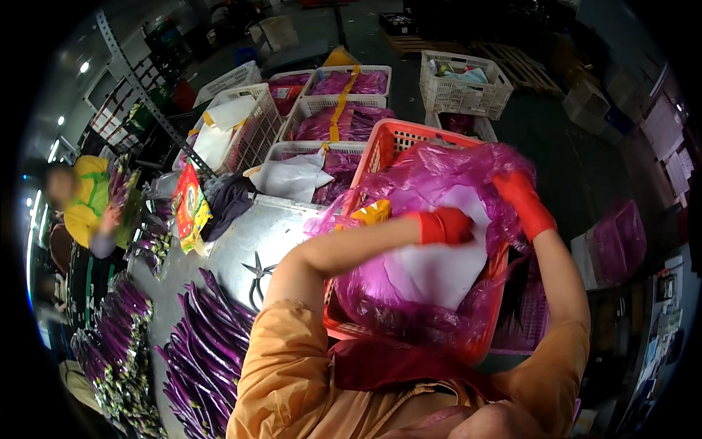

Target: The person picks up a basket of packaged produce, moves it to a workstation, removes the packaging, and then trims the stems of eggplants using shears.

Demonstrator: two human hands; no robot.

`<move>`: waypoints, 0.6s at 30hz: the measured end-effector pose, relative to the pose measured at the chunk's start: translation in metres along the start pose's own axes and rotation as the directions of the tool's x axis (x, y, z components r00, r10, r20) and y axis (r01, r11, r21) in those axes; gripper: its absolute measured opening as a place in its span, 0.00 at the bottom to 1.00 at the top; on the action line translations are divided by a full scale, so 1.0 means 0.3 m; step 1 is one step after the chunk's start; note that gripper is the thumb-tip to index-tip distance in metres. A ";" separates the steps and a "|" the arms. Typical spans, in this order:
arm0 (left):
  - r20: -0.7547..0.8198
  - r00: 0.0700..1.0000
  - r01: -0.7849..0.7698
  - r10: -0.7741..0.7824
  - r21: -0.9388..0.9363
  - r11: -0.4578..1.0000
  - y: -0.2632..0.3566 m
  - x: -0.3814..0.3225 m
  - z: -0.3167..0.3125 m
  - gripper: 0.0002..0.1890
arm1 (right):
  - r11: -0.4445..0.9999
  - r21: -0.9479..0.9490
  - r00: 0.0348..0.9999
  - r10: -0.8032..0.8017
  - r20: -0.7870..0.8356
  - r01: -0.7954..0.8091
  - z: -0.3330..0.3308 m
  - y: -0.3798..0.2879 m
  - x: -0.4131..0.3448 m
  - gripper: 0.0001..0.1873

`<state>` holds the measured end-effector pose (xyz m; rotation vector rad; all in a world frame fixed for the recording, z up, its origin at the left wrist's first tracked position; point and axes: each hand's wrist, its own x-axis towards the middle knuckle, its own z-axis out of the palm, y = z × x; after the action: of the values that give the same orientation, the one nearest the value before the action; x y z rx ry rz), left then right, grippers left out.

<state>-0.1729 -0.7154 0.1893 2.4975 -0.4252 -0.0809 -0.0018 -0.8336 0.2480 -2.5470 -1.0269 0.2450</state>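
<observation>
A red plastic crate (378, 144) stands tilted before me, lined with a crumpled translucent pink plastic bag (367, 285). White sheet material (439, 274) lies inside the bag. My left hand (448, 226), in a red glove, is over the sheet with its fingers curled; blur hides whether it grips anything. Also gloved in red, my right hand (518, 200) grips bunched plastic at the bag's far right edge. Something yellow (373, 213) shows beside my left forearm, at the crate's left side.
Left of the crate, a metal table (290, 219) bears pliers-like cutters (258, 277), long purple eggplants (203, 351), bagged eggplants (118, 340) and a dark cloth (227, 206). White crates (326, 147) of pink-wrapped goods stand beyond. A person in yellow (90, 197) holds eggplants at far left.
</observation>
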 end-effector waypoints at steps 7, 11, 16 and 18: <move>-0.110 0.900 0.426 -0.421 0.417 0.803 -0.663 -0.317 -0.272 0.17 | 0.968 -0.236 0.996 0.071 -0.054 -0.082 0.124 0.177 0.081 0.23; -0.041 0.911 0.384 -0.411 0.449 0.807 -0.684 -0.284 -0.245 0.17 | 0.982 -0.171 0.988 0.059 -0.144 -0.084 0.074 0.273 0.133 0.24; 0.022 0.923 0.323 -0.385 0.499 0.804 -0.662 -0.300 -0.286 0.17 | 0.992 -0.124 0.977 -0.016 -0.213 -0.011 0.015 0.301 0.150 0.25; 0.054 0.928 0.288 -0.370 0.528 0.799 -0.643 -0.295 -0.328 0.17 | 0.994 -0.112 0.972 -0.042 -0.231 0.016 0.005 0.311 0.119 0.25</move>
<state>-0.1869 -0.4843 0.1561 3.0911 -0.0594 -0.3457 0.0822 -0.8698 0.2077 -2.5779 -1.0092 -0.1207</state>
